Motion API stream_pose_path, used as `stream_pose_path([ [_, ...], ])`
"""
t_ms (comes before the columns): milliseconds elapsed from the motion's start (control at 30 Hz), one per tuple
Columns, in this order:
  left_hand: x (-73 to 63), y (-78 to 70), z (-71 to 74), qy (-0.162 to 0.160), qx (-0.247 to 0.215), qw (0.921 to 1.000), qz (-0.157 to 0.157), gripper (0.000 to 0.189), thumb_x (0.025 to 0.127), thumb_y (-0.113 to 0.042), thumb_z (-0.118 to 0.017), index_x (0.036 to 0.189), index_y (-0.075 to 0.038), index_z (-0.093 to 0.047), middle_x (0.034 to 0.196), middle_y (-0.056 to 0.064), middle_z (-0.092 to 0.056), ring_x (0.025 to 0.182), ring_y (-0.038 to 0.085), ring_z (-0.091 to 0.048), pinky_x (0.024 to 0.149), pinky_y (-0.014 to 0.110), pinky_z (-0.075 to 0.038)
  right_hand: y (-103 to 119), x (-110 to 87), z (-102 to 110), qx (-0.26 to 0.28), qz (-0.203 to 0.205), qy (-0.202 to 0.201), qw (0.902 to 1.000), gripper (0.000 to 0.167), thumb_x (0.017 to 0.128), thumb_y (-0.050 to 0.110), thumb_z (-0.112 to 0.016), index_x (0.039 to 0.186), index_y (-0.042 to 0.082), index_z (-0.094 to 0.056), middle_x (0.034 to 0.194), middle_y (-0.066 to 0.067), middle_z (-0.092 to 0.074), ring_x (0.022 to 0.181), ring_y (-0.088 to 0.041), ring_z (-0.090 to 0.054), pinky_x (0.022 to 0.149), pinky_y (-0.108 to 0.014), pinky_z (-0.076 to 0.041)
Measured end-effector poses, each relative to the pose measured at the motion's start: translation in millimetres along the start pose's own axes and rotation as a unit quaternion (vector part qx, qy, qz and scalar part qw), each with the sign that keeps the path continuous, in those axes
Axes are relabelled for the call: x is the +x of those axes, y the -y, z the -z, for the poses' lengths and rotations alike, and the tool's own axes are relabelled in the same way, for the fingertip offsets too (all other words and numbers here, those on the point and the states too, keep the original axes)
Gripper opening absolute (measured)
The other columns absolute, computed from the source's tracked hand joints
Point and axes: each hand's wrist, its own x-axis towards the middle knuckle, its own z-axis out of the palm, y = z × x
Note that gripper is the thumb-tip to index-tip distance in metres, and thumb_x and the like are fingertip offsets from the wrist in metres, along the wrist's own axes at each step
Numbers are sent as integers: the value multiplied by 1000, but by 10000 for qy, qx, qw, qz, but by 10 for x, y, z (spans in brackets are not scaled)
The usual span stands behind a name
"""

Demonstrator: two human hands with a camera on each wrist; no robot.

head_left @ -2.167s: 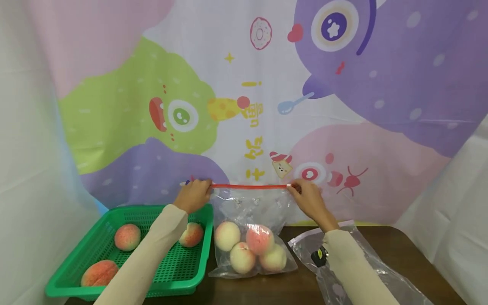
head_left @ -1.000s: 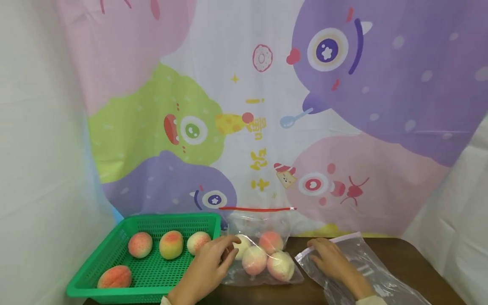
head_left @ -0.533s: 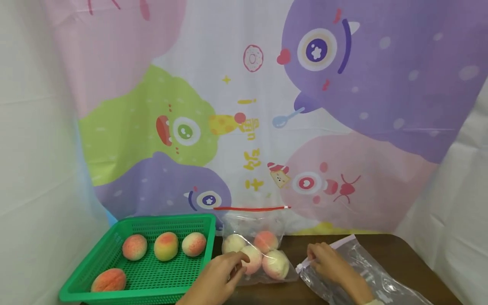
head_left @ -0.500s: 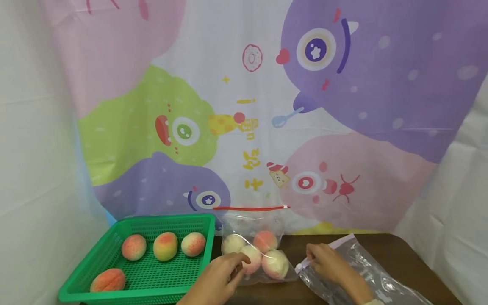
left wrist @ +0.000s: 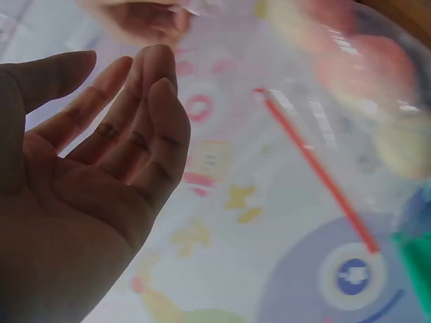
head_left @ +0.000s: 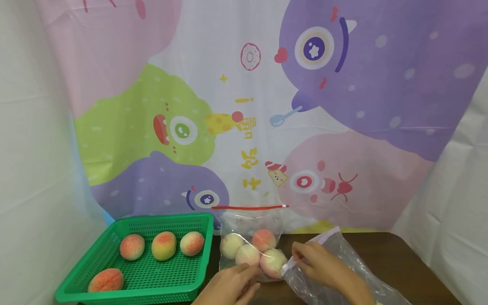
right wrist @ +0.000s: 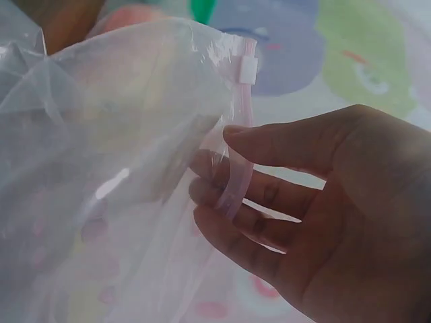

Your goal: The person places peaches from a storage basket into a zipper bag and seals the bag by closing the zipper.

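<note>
My right hand (head_left: pixel 318 264) pinches the pink zip edge of a clear slider bag (right wrist: pixel 121 134) between thumb and fingers. The bag's white slider (right wrist: pixel 248 69) sits near one end of that edge; the rest trails toward the front right. My left hand (head_left: pixel 230 286) holds nothing; in the left wrist view its fingers are loosely bent and the palm shows. In the head view it overlaps the lower part of another clear bag (head_left: pixel 249 220), which stands upright with its red zip (left wrist: pixel 316 165) on top. Several peaches (head_left: pixel 264 240) lie inside this bag.
A green plastic basket (head_left: pixel 133 295) stands at the left with several peaches (head_left: pixel 164 245) in it. Both bags and the basket are on a dark brown table (head_left: pixel 385 250). Behind it hangs a cartoon-printed cloth (head_left: pixel 251 140), with white cloth (head_left: pixel 34 169) at the sides.
Both hands left the red-zip bag, which now stands by itself. The right hand took the pink zip edge and drew that bag leftward; the left hand came down toward the front.
</note>
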Motion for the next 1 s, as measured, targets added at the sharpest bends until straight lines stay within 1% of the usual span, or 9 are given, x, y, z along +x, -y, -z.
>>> stream_pose_path([
  [167,-41,-215,50,-397,635,9963,-420,22,94,-28,-70,115,-24,-64,100,-12,-58,73,-4,-52,59,12,-44,229,23,95,356,305,41,9989,33,81,-5,-73,82,20,-51,77,16,-51,83,-1,-60,71,-26,-54],
  [333,-71,-301,49,-641,773,9940,-438,36,92,-28,-73,124,-22,-60,122,-7,-57,89,1,-58,64,12,-48,459,52,146,854,530,431,9940,22,90,1,-69,89,18,-55,78,17,-53,73,3,-53,65,-19,-51],
  [433,-89,-306,40,-597,833,9931,-570,35,89,-24,-75,121,-18,-62,123,-6,-58,94,2,-58,69,13,-49,584,71,130,1088,895,570,9884,18,91,1,-68,91,17,-58,77,16,-54,69,5,-47,63,-13,-46],
  [567,-129,-313,24,-183,1008,9914,-811,33,92,-30,-70,122,-17,-65,126,-8,-62,101,4,-60,74,14,-51,715,78,101,1118,1562,520,9800,22,85,-3,-69,89,15,-57,78,11,-55,74,5,-49,68,-8,-43],
  [633,-149,-320,19,129,893,9932,-734,32,95,-34,-66,123,-20,-65,126,-10,-63,102,3,-60,73,15,-51,762,63,116,1113,1683,538,9780,24,82,-3,-69,88,16,-56,79,10,-55,76,4,-50,70,-7,-42],
  [700,-169,-321,13,270,709,9950,-654,27,96,-33,-65,120,-22,-66,125,-11,-64,101,3,-61,71,15,-51,803,42,147,1192,1601,632,9778,25,80,-2,-69,86,18,-55,78,11,-54,76,5,-49,70,-8,-42],
  [833,-188,-334,-22,223,442,9974,-532,14,95,-31,-65,108,-24,-67,120,-12,-67,96,3,-61,67,14,-48,868,-7,220,1445,1369,855,9763,20,81,6,-71,86,21,-58,80,15,-54,79,8,-49,70,-10,-44],
  [900,-189,-361,-45,277,171,9992,-237,5,96,-31,-63,95,-27,-63,104,-17,-67,87,0,-58,60,13,-44,877,-23,241,1463,1668,717,9724,16,81,10,-71,89,21,-62,83,14,-58,82,7,-52,72,-10,-45],
  [1000,-200,-383,-64,404,-258,9987,165,11,97,-34,-60,88,-29,-58,87,-24,-59,79,-4,-54,57,15,-42,890,-33,285,1303,1990,578,9696,11,84,13,-70,93,20,-69,89,12,-61,88,5,-54,75,-10,-45],
])
